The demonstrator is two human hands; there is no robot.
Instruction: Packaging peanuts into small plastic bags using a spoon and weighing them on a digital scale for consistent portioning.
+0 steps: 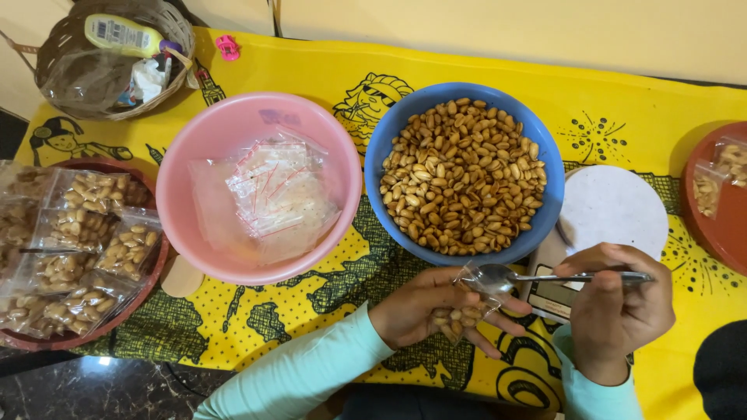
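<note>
Left hand (432, 307): cupped palm-up, fingers curled round small clear bag (467, 299) w/ peanuts, mouth held open toward spoon.
Right hand (618, 307): closed on spoon (537, 276) handle, bowl end at bag mouth.
Blue bowl (541, 225): peanuts, just behind hands, handy for scooping.
Pink bowl (198, 155): empty bags.
Scale (611, 206): near right hand.

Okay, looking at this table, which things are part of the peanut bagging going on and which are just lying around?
In use: left hand holding a small bag; right hand with spoon; blue bowl of peanuts; pink bowl of empty bags; scale; tray of filled bags.

Lying about: basket with a bottle; pink clip.
</note>
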